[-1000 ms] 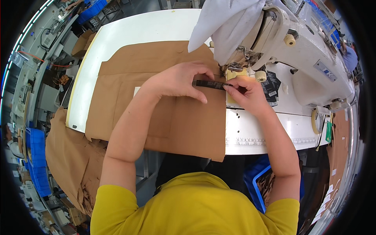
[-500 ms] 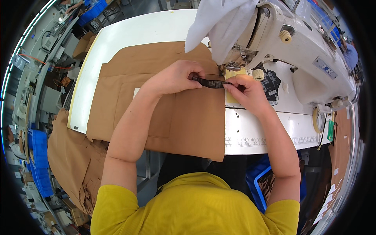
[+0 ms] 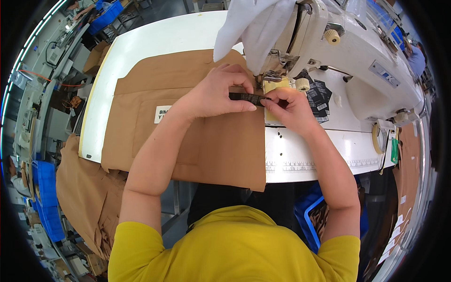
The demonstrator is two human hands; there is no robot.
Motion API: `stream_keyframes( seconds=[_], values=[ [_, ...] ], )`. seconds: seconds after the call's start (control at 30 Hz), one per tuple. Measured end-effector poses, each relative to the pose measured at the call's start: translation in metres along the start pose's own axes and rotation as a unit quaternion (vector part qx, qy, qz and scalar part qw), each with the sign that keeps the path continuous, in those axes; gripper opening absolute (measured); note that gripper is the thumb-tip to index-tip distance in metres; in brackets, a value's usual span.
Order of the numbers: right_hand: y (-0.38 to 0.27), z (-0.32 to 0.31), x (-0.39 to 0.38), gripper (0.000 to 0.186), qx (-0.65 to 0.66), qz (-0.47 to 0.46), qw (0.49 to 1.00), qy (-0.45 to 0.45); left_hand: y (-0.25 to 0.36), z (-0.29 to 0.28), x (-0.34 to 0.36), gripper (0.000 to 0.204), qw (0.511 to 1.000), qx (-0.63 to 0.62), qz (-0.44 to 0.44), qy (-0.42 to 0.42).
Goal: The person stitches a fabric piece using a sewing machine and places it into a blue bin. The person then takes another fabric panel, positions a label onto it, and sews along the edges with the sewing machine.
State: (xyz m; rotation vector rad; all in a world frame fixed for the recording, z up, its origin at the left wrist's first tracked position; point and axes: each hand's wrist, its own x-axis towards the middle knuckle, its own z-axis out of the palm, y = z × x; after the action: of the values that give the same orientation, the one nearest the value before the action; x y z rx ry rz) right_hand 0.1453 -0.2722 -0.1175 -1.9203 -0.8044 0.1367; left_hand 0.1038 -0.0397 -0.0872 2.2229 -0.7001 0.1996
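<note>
A black fabric label [image 3: 246,97] with pale print lies over the right edge of a brown cloth panel [image 3: 225,145]. My right hand [image 3: 293,105] pinches the label's right end between thumb and forefinger. Around the label's left part, my left hand [image 3: 213,94] is open, its thumb stretched out below the strip and its fingers above it. Just beyond both hands is the presser foot area of a white sewing machine [image 3: 324,42]; the needle itself is hard to make out. A white printed patch [image 3: 162,114] shows on the panel beside my left wrist.
Several black labels [image 3: 320,101] lie fanned out right of the needle area. White cloth [image 3: 253,30] hangs at the machine head. More brown cloth [image 3: 89,188] droops off the table's left side. A blue bin [image 3: 310,221] stands below, right of my lap.
My left hand's thumb and fingers have spread apart from the label's left end. My right hand keeps its pinch. The view has shifted slightly, and more of the white patch shows.
</note>
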Motion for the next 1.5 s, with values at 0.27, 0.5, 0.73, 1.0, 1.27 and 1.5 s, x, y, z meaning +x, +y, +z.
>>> stream_keyframes(
  seconds=[0.27, 0.5, 0.73, 1.0, 1.27, 1.5],
  values=[
    [-0.004, -0.003, -0.003, 0.013, 0.048, 0.05, 0.997, -0.04, 0.002, 0.018, 0.003, 0.011, 0.99, -0.111, -0.083, -0.006],
    [0.003, -0.023, -0.004, 0.017, -0.125, 0.006, 0.992, 0.013, -0.005, 0.021, 0.002, 0.013, 0.977, -0.126, -0.173, -0.012],
    [0.0, -0.016, -0.002, 0.012, -0.262, -0.186, 0.946, 0.043, -0.004, 0.024, 0.003, 0.014, 0.98, -0.075, -0.184, -0.024],
    [0.001, -0.029, -0.005, 0.015, -0.244, -0.167, 0.945, 0.139, 0.001, 0.024, 0.007, 0.015, 0.978, -0.045, -0.201, -0.036],
    [-0.006, -0.028, -0.01, 0.01, -0.177, -0.14, 0.974, -0.022, 0.002, 0.023, 0.012, 0.019, 0.977, -0.016, -0.202, -0.062],
    [-0.009, -0.029, -0.011, 0.009, -0.18, -0.161, 0.97, -0.032, 0.005, 0.022, 0.01, 0.019, 0.976, -0.014, -0.21, -0.064]
  ],
)
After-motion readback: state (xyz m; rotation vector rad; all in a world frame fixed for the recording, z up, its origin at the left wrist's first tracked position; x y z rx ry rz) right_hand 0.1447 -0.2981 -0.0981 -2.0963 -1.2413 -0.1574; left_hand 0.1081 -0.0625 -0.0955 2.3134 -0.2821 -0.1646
